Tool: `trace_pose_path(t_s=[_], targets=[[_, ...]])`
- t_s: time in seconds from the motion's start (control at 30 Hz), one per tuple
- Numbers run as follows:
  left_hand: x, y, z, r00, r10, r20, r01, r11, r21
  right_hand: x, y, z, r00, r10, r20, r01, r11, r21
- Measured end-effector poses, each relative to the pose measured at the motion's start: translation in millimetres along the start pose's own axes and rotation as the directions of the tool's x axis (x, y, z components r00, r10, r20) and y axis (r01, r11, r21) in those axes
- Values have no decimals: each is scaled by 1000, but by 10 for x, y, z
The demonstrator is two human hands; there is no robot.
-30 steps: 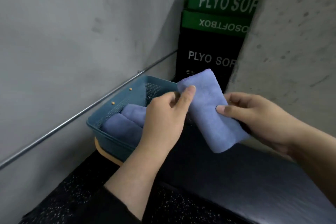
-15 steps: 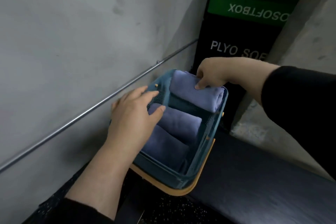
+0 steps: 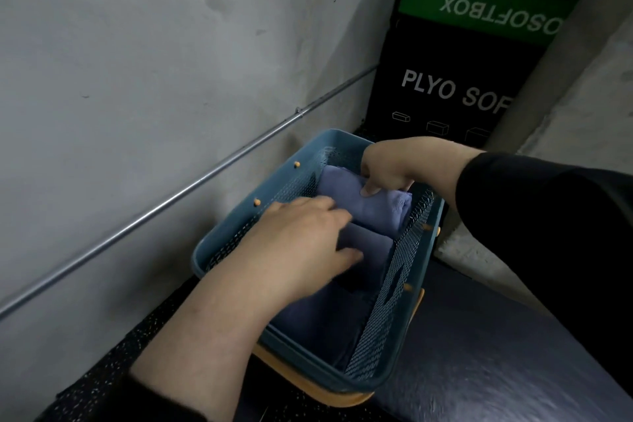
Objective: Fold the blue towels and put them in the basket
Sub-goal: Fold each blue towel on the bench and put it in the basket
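Blue towel (image 3: pixel 370 202) pinched in right hand (image 3: pixel 394 164) grip; left hand (image 3: pixel 301 240) spread flat.

Three folded blue towels lie side by side in a teal mesh-walled basket (image 3: pixel 394 288) with a tan base: the far towel (image 3: pixel 346 195) a rolled bundle, the middle towel (image 3: pixel 368 250) beside it, the near towel (image 3: pixel 318 322) in shadow.
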State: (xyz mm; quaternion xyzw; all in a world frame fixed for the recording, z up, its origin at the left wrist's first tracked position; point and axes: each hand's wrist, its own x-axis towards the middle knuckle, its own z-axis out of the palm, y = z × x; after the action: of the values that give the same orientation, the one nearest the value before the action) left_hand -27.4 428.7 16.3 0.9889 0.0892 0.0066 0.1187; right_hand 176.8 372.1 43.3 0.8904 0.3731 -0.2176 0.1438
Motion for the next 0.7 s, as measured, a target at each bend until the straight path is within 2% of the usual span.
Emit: trace_pose_path(t_s=[0.07,0.13,0.4,0.6,0.7], targets=[[77,20,54,989,34,147,-37,999,20,53,4,1,1000,1,21,-2,999,42],[109,15,103,973,36,228,-45,998,35,101,-7,24,999,1,48,-5,996,88],[156,-86,146,956,80,282,-87,996,14,369,-66,209,978,-11,207,-40,971,237],[224,-148,137,936,70,344,-85,996,28,506,-196,380,946,-27,324,-12,993,118],[234,-136,120,930,75,360,-100,994,51,538,-258,422,947,-53,318,50,999,16]])
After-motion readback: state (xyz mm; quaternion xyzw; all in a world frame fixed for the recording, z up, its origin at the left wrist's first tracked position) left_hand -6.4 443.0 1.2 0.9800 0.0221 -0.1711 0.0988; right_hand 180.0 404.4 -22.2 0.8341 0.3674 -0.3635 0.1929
